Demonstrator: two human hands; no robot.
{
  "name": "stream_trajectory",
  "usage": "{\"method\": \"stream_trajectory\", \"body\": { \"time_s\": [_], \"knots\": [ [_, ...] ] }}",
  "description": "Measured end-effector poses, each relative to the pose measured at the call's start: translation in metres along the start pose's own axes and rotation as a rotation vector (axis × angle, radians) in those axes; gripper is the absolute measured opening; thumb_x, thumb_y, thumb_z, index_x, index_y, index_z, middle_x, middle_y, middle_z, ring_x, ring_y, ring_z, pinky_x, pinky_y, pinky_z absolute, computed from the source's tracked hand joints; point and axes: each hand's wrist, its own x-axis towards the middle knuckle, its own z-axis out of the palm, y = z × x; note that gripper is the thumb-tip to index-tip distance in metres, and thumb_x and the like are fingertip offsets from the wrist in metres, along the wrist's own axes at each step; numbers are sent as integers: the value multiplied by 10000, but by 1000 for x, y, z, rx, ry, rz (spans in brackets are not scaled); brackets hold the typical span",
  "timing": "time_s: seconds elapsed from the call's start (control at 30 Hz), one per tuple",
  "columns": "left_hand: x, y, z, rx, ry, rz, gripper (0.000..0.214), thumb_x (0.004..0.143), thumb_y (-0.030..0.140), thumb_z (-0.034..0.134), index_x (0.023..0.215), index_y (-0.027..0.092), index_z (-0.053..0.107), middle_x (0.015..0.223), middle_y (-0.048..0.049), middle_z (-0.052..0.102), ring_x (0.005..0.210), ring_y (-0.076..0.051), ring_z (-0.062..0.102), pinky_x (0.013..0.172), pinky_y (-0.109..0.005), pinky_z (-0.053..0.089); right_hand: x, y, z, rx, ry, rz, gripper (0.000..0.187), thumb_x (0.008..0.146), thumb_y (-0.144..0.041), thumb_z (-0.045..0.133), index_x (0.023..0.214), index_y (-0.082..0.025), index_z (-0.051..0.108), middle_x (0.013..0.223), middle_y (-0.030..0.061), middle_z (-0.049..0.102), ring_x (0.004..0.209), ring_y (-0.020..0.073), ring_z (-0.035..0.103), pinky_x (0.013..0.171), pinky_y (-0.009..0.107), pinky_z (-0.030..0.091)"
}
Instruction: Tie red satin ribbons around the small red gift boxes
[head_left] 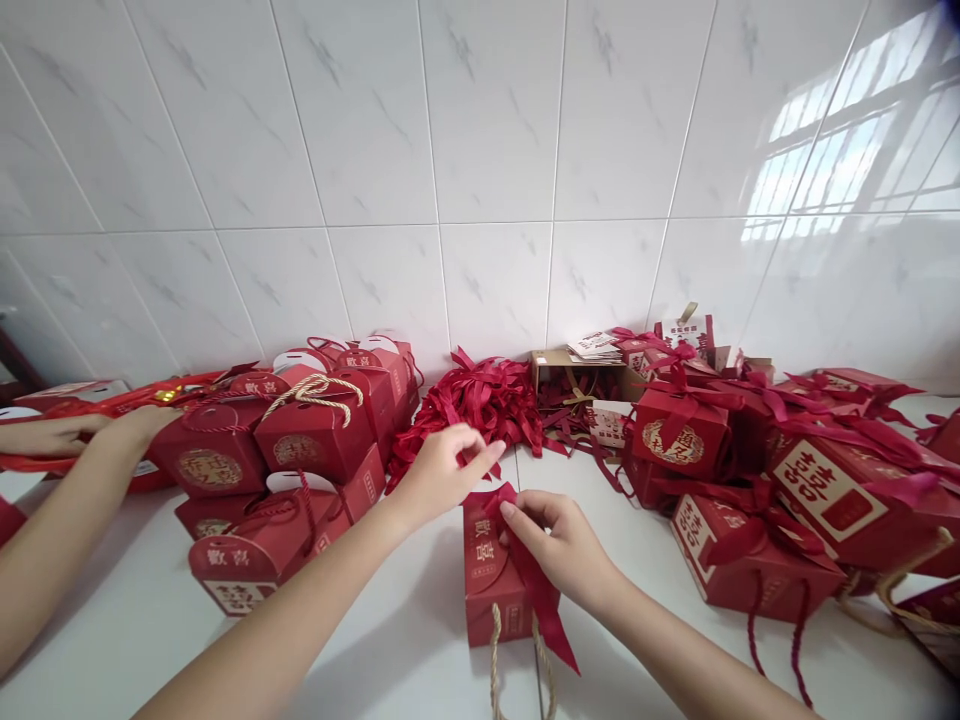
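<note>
A small red gift box (pixel 486 590) with gold characters and a rope handle (pixel 496 665) lies on the white surface in front of me. A dark red ribbon (pixel 546 600) runs across its top and hangs down its right side. My left hand (pixel 439 472) pinches the ribbon's upper end just above the box. My right hand (pixel 564 548) rests on the box's right top edge, its fingers closed on the ribbon.
A heap of loose red ribbons (pixel 484 400) lies against the tiled wall. Several red boxes (pixel 307 440) are stacked to the left, and ribbon-tied boxes (pixel 750 500) spread to the right. A cardboard box (pixel 546 365) stands behind. Another person's hands (pixel 112 432) reach in at far left.
</note>
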Motion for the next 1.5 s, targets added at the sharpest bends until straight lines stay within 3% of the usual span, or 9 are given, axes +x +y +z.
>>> {"method": "stream_trajectory", "body": {
  "time_s": [0.07, 0.13, 0.37, 0.53, 0.7, 0.97, 1.17, 1.37, 1.5],
  "knots": [
    [-15, -2, -4, -142, -179, -62, 343, 826, 448, 511, 681, 170, 650, 695, -26, 643, 694, -169, 581, 669, -276, 454, 0, 1, 0, 25, 1, 2, 356, 862, -415, 471, 655, -143, 571, 630, 23, 567, 577, 121, 459, 554, 242, 356],
    [-27, -5, -4, -250, -242, -97, 252, 754, 415, 626, 759, 171, 689, 774, -33, 685, 769, -185, 611, 711, -274, 471, -1, 3, 0, 24, 20, -9, 361, 851, -429, 486, 666, -137, 592, 639, 18, 545, 586, 120, 440, 555, 243, 345],
    [-42, -15, 10, -464, -104, -104, 120, 748, 258, 649, 699, 155, 613, 809, -52, 677, 819, -176, 624, 794, -300, 478, -2, 7, 2, 3, 136, 6, 355, 833, -435, 508, 673, -134, 608, 617, 11, 526, 582, 125, 425, 556, 250, 348],
    [-48, -12, 16, -390, -113, -30, 153, 722, 222, 668, 690, 172, 527, 900, -43, 660, 899, -177, 605, 840, -303, 450, -2, 7, 3, 64, 168, -24, 208, 812, -375, 565, 821, -171, 526, 663, -4, 577, 595, 124, 488, 562, 237, 370],
    [-52, -15, 24, -367, -83, -27, 113, 725, 147, 615, 668, 175, 521, 761, -8, 634, 756, -139, 599, 749, -263, 464, -4, 8, 3, 53, 220, -66, 207, 817, -329, 581, 861, -215, 415, 596, -58, 555, 536, 103, 474, 532, 215, 358],
    [-56, -24, 34, -392, 3, 4, 143, 684, 35, 543, 657, 175, 541, 771, -14, 658, 766, -147, 623, 740, -267, 481, -11, -2, -3, -403, 142, -150, 162, 741, -233, 686, 897, -189, 696, 816, 43, 672, 698, 163, 578, 667, 279, 452],
    [-57, -25, 33, -393, -3, 32, 148, 734, 56, 523, 657, 176, 559, 791, -26, 677, 788, -154, 640, 740, -269, 498, -11, 0, -3, -462, 171, -129, 148, 795, -168, 601, 810, -198, 744, 842, 67, 599, 802, 189, 585, 749, 313, 462],
    [-56, -25, 32, -379, 13, 2, 114, 781, 101, 525, 705, 179, 560, 804, -26, 668, 803, -152, 632, 770, -278, 490, -6, 5, -6, -174, 103, 93, 160, 785, -318, 619, 721, -196, 701, 1229, 87, 505, 1163, 244, 474, 974, 374, 356],
    [-55, -24, 35, -381, 22, -31, 93, 790, 130, 536, 711, 179, 536, 787, -23, 652, 791, -151, 622, 778, -285, 483, -5, 4, -5, -10, -6, 151, 289, 790, -439, 604, 679, -182, 671, 1276, 93, 492, 1297, 248, 346, 1012, 348, 313]
  ]
}}
